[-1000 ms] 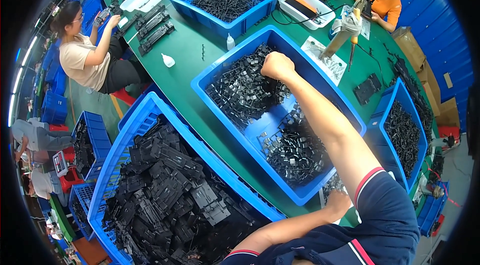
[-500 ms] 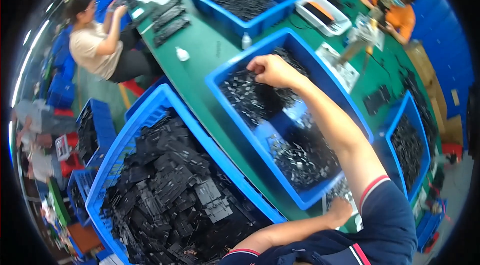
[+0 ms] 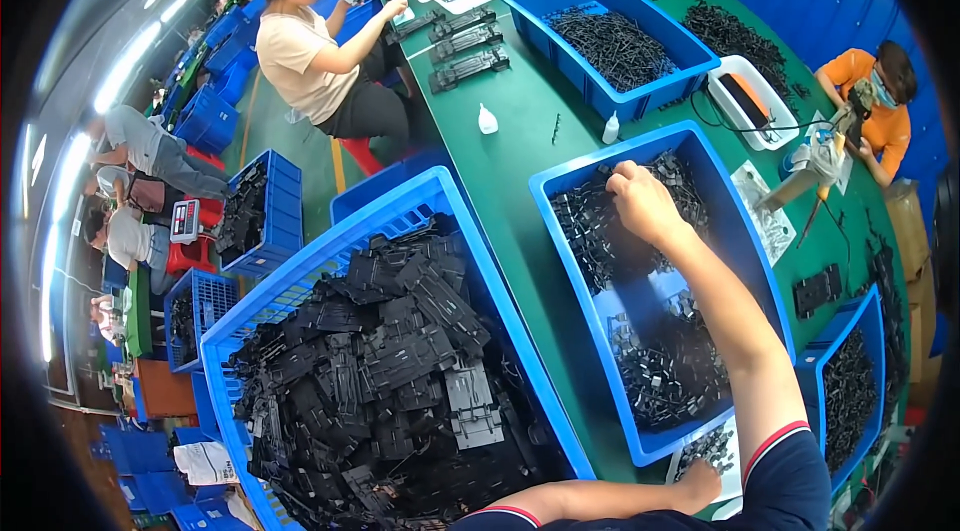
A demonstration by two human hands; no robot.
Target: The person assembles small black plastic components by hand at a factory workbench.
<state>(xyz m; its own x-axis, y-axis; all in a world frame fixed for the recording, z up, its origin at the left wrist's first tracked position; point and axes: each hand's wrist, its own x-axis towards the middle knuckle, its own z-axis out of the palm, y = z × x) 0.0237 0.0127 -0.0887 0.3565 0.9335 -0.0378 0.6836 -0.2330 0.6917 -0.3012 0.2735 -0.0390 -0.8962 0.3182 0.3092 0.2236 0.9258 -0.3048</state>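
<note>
From over here, farthest left I see a co-worker in a cream shirt (image 3: 300,56) seated at the green table (image 3: 525,181), with three black parts (image 3: 468,41) lying by the edge. Nearer, a blue crate (image 3: 330,254) is heaped with black plates (image 3: 395,351), one of them paler, catching the light. Right of it sits the deep blue bin (image 3: 620,303), its small parts in two heaps with bare floor between. The right hand (image 3: 645,206) hangs over the far heap (image 3: 585,231), fingers curled in toward the thumb; whether they pinch anything, I can't tell. Those bits look apt to snag on one another, so I'd take a few with the fingertips, lift straight up and shake loose any stragglers over the bin. The wrist is best kept high, clear of the near heap (image 3: 665,371). Below the bin's near end, the left hand (image 3: 698,483) is loosely curled beside a white sheet (image 3: 733,476) with more small bits on it; I can't make out what it grips, if anything. Keeping it low and out of the other arm's path seems wise. Farther right stands a smaller bin (image 3: 812,396) of dark pieces.
</note>
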